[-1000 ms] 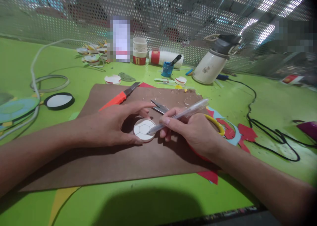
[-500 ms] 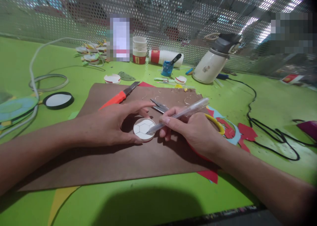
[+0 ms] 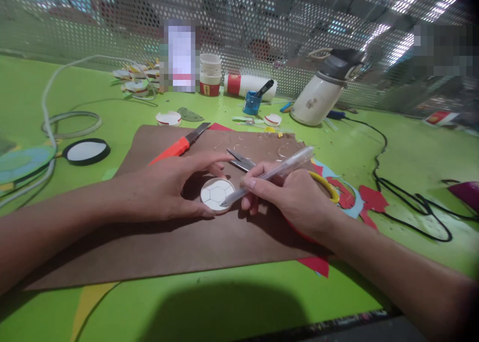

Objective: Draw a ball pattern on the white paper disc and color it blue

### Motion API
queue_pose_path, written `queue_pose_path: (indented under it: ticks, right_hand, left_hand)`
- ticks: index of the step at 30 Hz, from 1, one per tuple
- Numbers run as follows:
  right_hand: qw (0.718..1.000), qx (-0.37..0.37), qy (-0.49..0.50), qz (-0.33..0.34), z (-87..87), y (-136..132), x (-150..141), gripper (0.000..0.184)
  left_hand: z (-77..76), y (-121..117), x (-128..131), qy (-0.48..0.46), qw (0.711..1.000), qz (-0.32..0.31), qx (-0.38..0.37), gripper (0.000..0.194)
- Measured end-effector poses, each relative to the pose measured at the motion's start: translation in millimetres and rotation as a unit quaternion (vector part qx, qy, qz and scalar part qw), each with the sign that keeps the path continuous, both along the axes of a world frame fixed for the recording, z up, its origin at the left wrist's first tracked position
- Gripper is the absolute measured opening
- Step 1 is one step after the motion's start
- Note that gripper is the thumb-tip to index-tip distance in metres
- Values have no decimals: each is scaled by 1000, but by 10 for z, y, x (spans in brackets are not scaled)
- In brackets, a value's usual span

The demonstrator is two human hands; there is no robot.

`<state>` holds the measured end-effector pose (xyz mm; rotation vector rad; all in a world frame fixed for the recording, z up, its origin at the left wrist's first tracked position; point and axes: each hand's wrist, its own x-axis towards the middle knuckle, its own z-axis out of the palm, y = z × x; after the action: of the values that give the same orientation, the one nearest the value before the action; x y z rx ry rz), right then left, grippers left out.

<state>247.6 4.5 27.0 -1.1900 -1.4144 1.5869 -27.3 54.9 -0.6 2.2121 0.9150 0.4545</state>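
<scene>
A small white disc (image 3: pixel 215 192) with black football-like lines lies on a brown board (image 3: pixel 179 257). My left hand (image 3: pixel 168 189) grips it by the edge, thumb at the near side and fingers at the far side. In my right hand (image 3: pixel 288 189) is a clear-barrelled pen (image 3: pixel 277 168), slanted, with its tip at the disc's lower right face. Scissors (image 3: pixel 241 161) with a yellow and red handle lie partly under my right hand. An orange utility knife (image 3: pixel 177 146) rests beyond my left hand.
Paper cups (image 3: pixel 210 77), a blue paint jar (image 3: pixel 252 103) with a black brush or marker and a white bottle (image 3: pixel 316 95) stand at the back. Red paper scraps (image 3: pixel 374 199) and a black cable (image 3: pixel 415 197) lie right. A black-rimmed white disc (image 3: pixel 86 151) lies left.
The pen tip has moved slightly left and down across the disc, and another short line shows there. My left hand keeps its hold on the disc.
</scene>
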Motion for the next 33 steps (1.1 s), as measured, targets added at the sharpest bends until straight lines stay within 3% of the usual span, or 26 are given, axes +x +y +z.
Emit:
queue_pose_path:
  ticks: [8,20,33]
  right_hand:
    - [1000,13,-14,-4,-16,-10,3,23]
    - [999,28,-34,24,5,-9,26,24]
    - [1000,15,-19,3,-22,0,11,25]
  left_hand:
    - [-57,20,-29,5,1000,-6,12,102]
    - [-8,10,-17,15,999,1,31,104]
    - [-7,16,4,9,1000,1,11,104]
